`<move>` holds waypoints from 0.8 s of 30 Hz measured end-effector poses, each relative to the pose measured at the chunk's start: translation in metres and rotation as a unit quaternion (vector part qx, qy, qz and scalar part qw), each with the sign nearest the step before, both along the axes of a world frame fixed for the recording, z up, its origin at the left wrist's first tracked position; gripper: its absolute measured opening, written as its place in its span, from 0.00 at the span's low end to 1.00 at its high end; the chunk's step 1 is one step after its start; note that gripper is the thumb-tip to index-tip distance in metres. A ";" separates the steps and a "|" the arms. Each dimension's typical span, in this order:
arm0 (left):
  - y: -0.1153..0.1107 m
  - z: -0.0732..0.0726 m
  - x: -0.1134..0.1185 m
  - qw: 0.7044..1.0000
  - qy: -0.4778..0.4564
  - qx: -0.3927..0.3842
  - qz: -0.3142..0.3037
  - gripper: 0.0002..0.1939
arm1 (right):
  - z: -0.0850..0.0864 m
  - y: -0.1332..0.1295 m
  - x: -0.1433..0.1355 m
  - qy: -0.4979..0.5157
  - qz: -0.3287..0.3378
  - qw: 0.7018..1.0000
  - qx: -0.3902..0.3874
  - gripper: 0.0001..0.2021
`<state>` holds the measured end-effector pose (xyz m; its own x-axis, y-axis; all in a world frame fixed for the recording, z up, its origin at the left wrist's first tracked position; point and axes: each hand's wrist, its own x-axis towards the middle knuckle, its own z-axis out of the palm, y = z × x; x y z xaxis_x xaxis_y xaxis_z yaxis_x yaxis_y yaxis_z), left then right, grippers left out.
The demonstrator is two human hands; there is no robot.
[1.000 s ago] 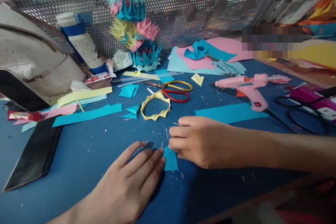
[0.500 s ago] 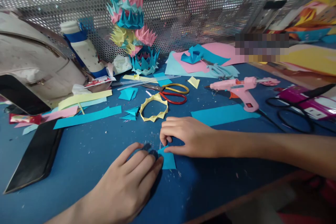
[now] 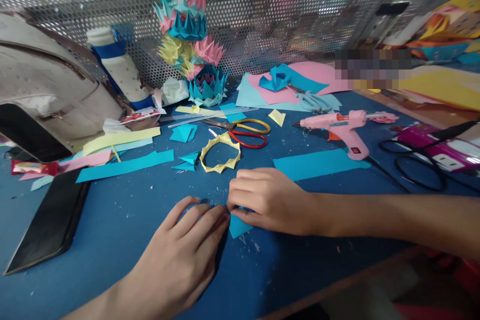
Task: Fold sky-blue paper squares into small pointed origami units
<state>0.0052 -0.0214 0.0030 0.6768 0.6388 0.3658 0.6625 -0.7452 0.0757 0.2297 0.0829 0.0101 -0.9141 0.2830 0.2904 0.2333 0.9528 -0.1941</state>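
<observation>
A small blue paper piece (image 3: 240, 226) lies on the blue table, partly hidden under my fingers. My right hand (image 3: 268, 200) has its fingers curled and pressed together on the paper's upper edge. From the left, my left hand (image 3: 187, 250) meets it, fingers bent, their tips at the paper's left edge. Just beyond my hands is a yellow folded paper ring (image 3: 220, 154), with two blue folded pieces (image 3: 187, 161) to its left. Scissors (image 3: 240, 130) with yellow and red handles lie behind the ring.
A pink glue gun (image 3: 347, 127) and a blue strip (image 3: 315, 163) lie to the right. At the left are a black phone (image 3: 48, 222), paper strips (image 3: 125, 166), a bottle (image 3: 122, 72) and a bag (image 3: 48, 80). A paper tower (image 3: 187, 30) stands behind.
My right hand's fingers have closed down over the paper's upper part, and my left fingertips have moved up beside them. The paper has turned slightly, and less of it shows.
</observation>
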 end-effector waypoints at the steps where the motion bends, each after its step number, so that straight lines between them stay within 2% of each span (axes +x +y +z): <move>1: 0.001 0.000 0.000 1.000 -0.001 -0.003 -0.007 0.20 | 0.002 0.001 0.001 -0.004 0.016 1.000 0.023 0.10; 3: 0.002 0.000 -0.001 1.000 0.000 -0.008 -0.023 0.19 | 0.007 0.004 0.003 -0.018 0.055 0.997 0.049 0.12; 6: 0.002 0.001 -0.002 0.999 0.000 0.009 -0.042 0.18 | 0.018 0.013 0.008 -0.047 0.100 0.993 0.032 0.14; 12: 0.001 0.002 -0.003 0.996 0.045 0.047 -0.057 0.19 | 0.033 0.026 0.015 -0.090 0.126 0.988 -0.015 0.13; 18: 0.003 0.003 -0.001 0.996 0.069 0.005 -0.048 0.21 | 0.022 0.028 0.014 -0.049 0.130 0.990 -0.027 0.10; 24: 0.006 0.008 -0.001 0.995 0.064 0.021 -0.070 0.20 | 0.015 0.037 0.012 -0.066 0.173 0.965 -0.186 0.08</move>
<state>0.0043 -0.0154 0.0107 0.8013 0.5205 0.2949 0.5535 -0.8321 -0.0352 0.2414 0.1198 0.0253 -0.9947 0.0170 0.1014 -0.0392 0.8486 -0.5275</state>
